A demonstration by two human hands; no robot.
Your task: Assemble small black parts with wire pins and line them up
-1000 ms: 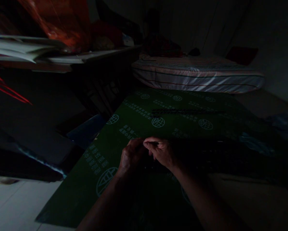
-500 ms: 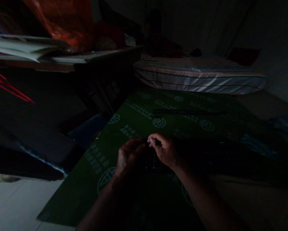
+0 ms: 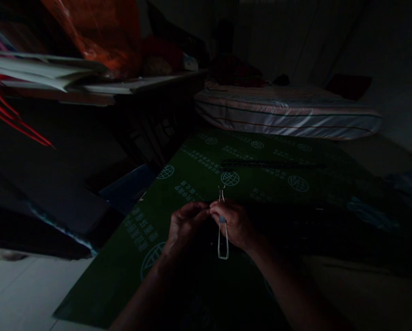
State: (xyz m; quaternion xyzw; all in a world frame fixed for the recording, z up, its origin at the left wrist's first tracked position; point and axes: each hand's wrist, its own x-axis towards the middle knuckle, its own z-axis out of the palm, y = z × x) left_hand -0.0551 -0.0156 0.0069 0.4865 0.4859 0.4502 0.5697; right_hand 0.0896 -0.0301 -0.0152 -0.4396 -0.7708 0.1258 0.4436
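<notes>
In the middle of the head view my right hand [image 3: 234, 221] is closed around a thin bent-wire tool [image 3: 222, 241]. The tool has a long wire loop toward me, a grey band at its middle and two small curled tips pointing away. Close beside it, my left hand [image 3: 188, 223] is closed in a pinch, its fingertips nearly meeting those of the right. Whatever lies between the left fingers is dark and cannot be made out. A long black bundle [image 3: 312, 225] lies to the right of my hands, its details lost in shadow.
Beneath my hands is a green printed board [image 3: 123, 271]. A dark narrow strip [image 3: 271, 164] lies across its far part. A mattress [image 3: 288, 112] stands behind. At the left, a raised table [image 3: 150, 82] bears papers and an orange bag [image 3: 116, 41]; red cords [image 3: 16, 119] hang from it.
The wire tool now shows clearly in my right hand, its tips pointing away and its loop toward me; earlier it was barely visible. My left hand keeps its pinch.
</notes>
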